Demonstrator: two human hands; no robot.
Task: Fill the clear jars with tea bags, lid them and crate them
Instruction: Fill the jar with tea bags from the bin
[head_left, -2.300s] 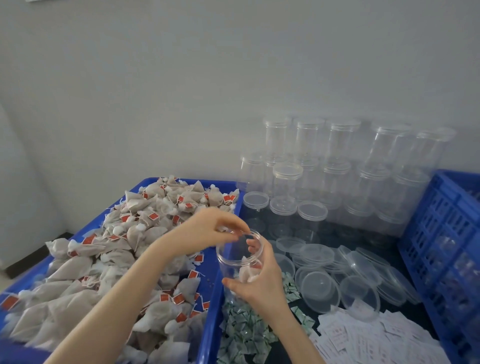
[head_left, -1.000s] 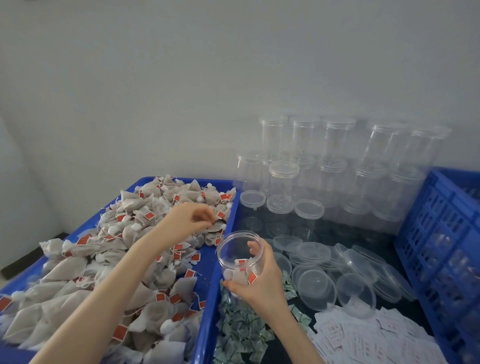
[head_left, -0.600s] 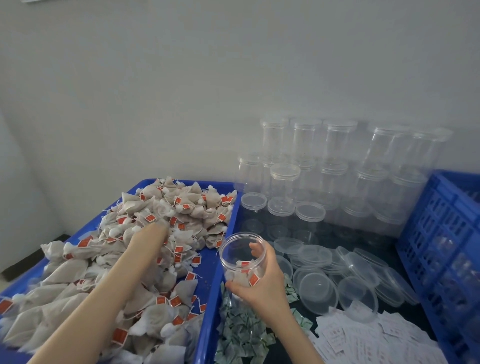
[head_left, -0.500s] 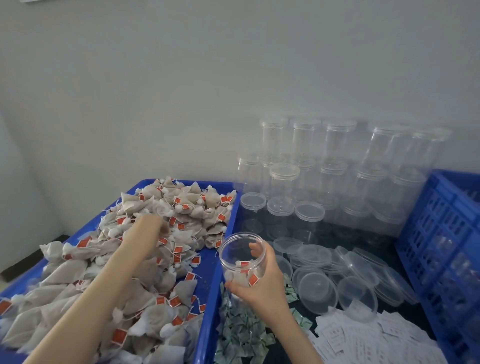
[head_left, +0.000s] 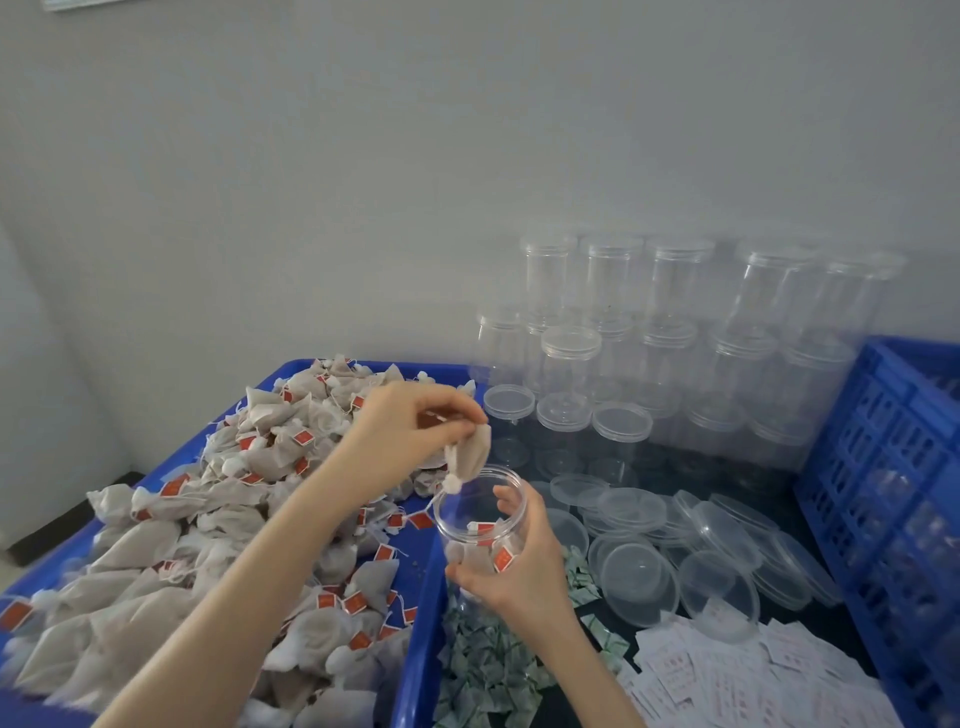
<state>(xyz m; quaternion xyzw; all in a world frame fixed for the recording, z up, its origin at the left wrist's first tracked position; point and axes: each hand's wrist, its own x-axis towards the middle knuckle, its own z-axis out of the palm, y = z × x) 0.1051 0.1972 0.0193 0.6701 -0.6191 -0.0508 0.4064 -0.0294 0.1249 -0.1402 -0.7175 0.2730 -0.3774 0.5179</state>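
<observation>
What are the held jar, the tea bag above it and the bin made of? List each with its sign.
Jar: clear glossy plastic, seemingly; fingers show through its wall.
Tea bag: matte off-white mesh or paper, probably; soft, gathered at one end.
Bin: opaque blue plastic, seemingly; smooth moulded rim.

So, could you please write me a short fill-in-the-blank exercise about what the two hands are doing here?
1. The left hand pinches a beige mesh tea bag just above the open ____.
2. The right hand grips the clear plastic jar, which has no ____ on it.
3. The loose tea bags are heaped in a shallow tray coloured ____.

Missing words: jar; lid; blue
</observation>
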